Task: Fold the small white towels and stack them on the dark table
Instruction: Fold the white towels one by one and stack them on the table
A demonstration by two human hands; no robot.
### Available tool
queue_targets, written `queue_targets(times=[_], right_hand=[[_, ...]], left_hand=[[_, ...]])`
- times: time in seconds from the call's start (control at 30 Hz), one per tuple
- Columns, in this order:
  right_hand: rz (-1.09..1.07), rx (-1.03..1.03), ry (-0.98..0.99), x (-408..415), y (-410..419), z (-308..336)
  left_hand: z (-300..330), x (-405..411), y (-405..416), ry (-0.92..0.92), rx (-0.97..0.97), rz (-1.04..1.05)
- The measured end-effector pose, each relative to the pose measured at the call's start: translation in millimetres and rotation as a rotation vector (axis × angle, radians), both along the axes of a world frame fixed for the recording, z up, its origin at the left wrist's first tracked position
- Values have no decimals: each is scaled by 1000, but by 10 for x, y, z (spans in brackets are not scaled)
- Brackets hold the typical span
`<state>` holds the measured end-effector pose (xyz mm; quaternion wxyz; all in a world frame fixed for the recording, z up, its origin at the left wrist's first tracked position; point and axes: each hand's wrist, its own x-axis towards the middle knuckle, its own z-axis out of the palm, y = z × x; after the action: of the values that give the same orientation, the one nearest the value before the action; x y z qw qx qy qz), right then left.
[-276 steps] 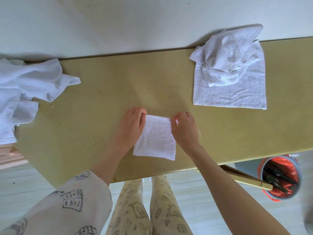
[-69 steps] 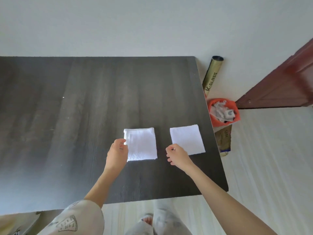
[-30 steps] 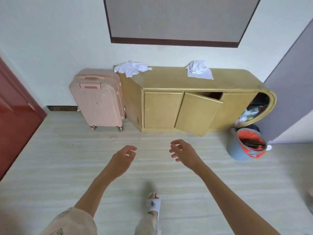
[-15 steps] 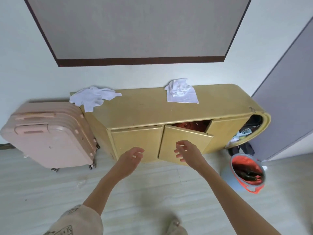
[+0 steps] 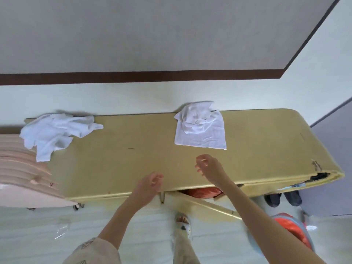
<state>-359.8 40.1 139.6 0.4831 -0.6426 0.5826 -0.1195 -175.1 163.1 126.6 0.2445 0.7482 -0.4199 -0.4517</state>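
Note:
Two heaps of small white towels lie on a yellow cabinet top (image 5: 137, 153). One crumpled heap (image 5: 55, 132) sits at the left end. Another heap (image 5: 200, 126) lies right of centre, a crumpled towel on top of a flat one. My right hand (image 5: 209, 168) hovers over the cabinet top just below that heap, fingers loosely curled and empty. Near the cabinet's front edge is my left hand (image 5: 150, 185), also empty with relaxed fingers. The dark table is out of view.
A pink suitcase (image 5: 21, 174) stands against the cabinet's left end. One cabinet door (image 5: 205, 208) hangs ajar below my hands, with something red inside. A bucket with an orange liner (image 5: 293, 233) stands on the floor at the right.
I have walked from the dark table, where two folded towels lay, across the room to the yellow cabinet. Both empty hands now reach over its top; the right is nearer the right-hand heap.

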Motion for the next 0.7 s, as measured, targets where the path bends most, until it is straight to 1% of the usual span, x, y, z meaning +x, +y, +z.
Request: queue_targets(times=[0.1,0.27,0.43,0.53,0.57,0.63,0.7], right_hand=[[12,-58,99,100,-777,-107],[-98,-194,239,489,-1854,-359],[-85,-238,312,828,-2467,-718],[-85,-194,348,1004,-2651,-863],[-114,-180,339,1049,-2693,-881],[-168,-187,262,1120,-2724,-850],[-147,-198,150,1170,-2691,-703]], left_hand=[[-75,11,-594,14,26,52],[-256,234,-1312,-14,15,134],[-480,515,-1645,-23,-7,150],[-567,647,-1786,-16,17,151],[-577,673,-1831,-18,23,143],[-560,702,-1928,-27,24,131],[-477,698,-2051,-28,17,125]])
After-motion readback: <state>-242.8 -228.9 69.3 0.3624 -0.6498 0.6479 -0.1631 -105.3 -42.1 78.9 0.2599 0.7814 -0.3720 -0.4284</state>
